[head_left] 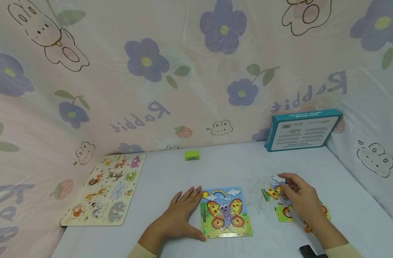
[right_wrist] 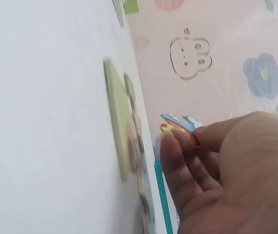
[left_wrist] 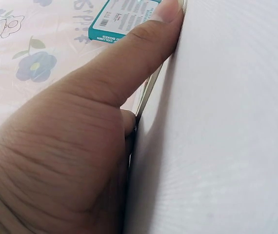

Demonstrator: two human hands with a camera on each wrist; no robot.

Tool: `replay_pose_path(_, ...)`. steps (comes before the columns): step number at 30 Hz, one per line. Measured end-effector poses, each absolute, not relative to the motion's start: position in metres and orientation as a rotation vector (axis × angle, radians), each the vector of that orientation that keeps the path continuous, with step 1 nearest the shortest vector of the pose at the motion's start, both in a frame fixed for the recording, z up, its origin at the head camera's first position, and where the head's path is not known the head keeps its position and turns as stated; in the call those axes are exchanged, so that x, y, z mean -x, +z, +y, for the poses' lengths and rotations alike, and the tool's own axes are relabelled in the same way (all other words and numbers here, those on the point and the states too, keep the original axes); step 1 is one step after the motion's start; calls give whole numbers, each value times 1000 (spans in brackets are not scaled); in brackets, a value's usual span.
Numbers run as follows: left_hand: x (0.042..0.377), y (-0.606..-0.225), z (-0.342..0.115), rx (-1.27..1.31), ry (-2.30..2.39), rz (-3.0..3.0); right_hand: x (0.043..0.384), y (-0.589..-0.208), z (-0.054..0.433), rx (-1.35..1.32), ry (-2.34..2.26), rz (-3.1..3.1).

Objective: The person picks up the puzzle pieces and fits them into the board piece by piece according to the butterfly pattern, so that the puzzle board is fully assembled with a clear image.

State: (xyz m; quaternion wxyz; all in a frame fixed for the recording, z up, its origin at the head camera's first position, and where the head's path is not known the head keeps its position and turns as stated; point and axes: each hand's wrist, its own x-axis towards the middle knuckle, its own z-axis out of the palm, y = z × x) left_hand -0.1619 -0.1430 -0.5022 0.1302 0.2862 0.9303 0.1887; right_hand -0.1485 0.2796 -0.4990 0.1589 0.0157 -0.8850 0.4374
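A square butterfly puzzle board (head_left: 227, 212) lies on the table with its full picture showing. Along its left side rests my left hand (head_left: 180, 216), fingers spread and straight at the upper left corner, thumb (left_wrist: 129, 53) at the lower left corner. My right hand (head_left: 301, 195) is to the right of the board, pinching a puzzle piece (right_wrist: 182, 127) between thumb and fingertips, held up off the table. Beneath and around that hand lie several loose puzzle pieces (head_left: 283, 214), partly hidden by it; another piece (head_left: 270, 194) with green and yellow shows by the fingertips.
On the left lies a wooden animal puzzle board (head_left: 114, 186). A small green arch block (head_left: 192, 155) stands toward the back. At the back right a teal-edged box (head_left: 303, 130) leans against the patterned curtain (head_left: 196, 89). Some black object (head_left: 309, 251) sits at the front edge near the right sleeve.
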Motion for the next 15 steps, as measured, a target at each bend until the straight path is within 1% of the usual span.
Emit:
replay_pose_path(9,162,-503,-143,-828,541,2704,147,-500,248,-88,1670,-2439)
replay_pose_path(15,162,-503,-143,-823,537,2701,144,-501,223,-90,1838,-2463)
